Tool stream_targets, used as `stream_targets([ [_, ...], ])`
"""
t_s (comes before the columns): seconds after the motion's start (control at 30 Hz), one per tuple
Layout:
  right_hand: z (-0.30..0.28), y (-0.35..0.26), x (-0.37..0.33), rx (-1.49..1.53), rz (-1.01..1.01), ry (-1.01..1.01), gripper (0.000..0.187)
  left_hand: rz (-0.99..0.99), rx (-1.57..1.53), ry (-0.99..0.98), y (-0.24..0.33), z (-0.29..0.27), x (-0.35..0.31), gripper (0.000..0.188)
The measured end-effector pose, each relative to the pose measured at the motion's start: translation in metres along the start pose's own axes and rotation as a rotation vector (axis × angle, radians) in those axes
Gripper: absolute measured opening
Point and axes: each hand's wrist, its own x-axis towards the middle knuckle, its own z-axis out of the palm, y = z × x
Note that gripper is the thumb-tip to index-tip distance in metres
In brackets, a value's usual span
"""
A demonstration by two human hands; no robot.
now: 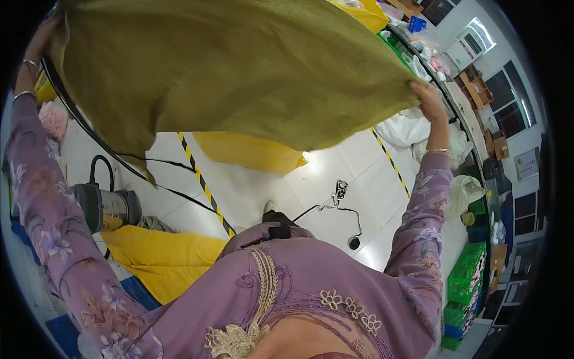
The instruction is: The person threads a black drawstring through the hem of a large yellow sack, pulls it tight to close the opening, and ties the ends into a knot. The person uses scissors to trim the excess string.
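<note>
Both my arms are raised and spread, stretching a large olive-yellow woven sack (227, 72) across the upper part of the head view. My left hand (45, 35) grips its far left edge, its fingers partly hidden at the rim of the picture. At the opposite edge, my right hand (430, 99) is closed on a corner of the cloth. The sack's lower edge hangs in loose folds. Below it on the floor, partly covered, lies a bulky yellow bag (251, 152).
A canister vacuum cleaner (104, 203) and a yellow sheet or sack (161, 257) are on the left. A metal stand with a wheel (354, 242) rests ahead. Green crates (465, 281) and white plastic bags (403, 127) line the right. Striped tape (197, 173) marks the tiled floor.
</note>
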Motion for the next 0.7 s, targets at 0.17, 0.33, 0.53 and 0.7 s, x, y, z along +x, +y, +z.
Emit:
stream_targets([
  [0.17, -0.024, -0.061, -0.019, 0.080, -0.049, 0.105, 0.030, -0.058, 0.400, -0.149, -0.028, 0.043, 0.002, 0.038],
  [0.33, -0.054, -0.066, 0.001, -0.717, -0.147, 0.276, 0.028, 0.123, 0.406, -0.076, -0.004, 0.090, -0.010, 0.027],
  [0.53, -0.036, -0.077, 0.000, -1.377, -0.239, 0.503, 0.030, 0.141, 0.554, -0.287, -0.015, 0.113, -0.012, 0.023],
  [0.7, -0.026, -0.067, 0.003, -1.131, -0.125, 0.513, 0.027, 0.047, 0.292, -0.242, -0.029, 0.127, -0.033, 0.018],
])
